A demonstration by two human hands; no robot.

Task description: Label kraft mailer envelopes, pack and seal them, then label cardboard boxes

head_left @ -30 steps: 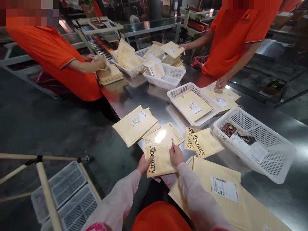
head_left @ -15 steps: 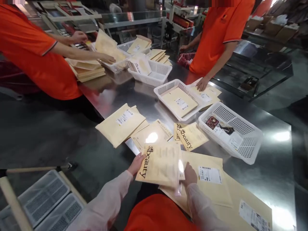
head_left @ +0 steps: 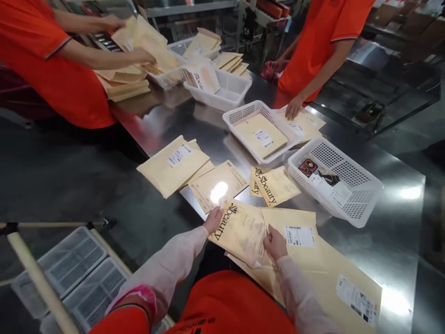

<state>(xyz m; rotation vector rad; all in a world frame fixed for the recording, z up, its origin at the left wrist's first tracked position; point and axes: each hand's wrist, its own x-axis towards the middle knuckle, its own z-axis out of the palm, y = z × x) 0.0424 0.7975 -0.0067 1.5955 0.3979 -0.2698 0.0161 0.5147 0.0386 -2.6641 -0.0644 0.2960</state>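
A tan packet printed "beauty" (head_left: 243,229), in a clear plastic sleeve, is held between my two hands just above the table's near edge. My left hand (head_left: 212,221) pinches its left corner, thumb on top. Closed on the sleeve's right edge is my right hand (head_left: 274,242). Beneath and to the right lie large padded envelopes with white labels, among them an upper envelope (head_left: 299,257) and a bigger lower envelope (head_left: 351,278). Two other "beauty" packets (head_left: 278,185) overlap beyond my hands. A flat tan card with a light glare (head_left: 229,178) lies left of them.
A white basket with small packaged items (head_left: 361,185) stands right; another basket with envelopes (head_left: 243,109) sits mid-table. Labelled padded envelopes (head_left: 174,169) lie at the left edge. Co-workers in orange shirts (head_left: 321,46) handle envelopes across the table. Lidded crates (head_left: 73,264) stand lower left.
The held packet has turned and come slightly right, and my right hand now grips the sleeve's edge more visibly. The left co-worker's hands have moved left with an envelope.
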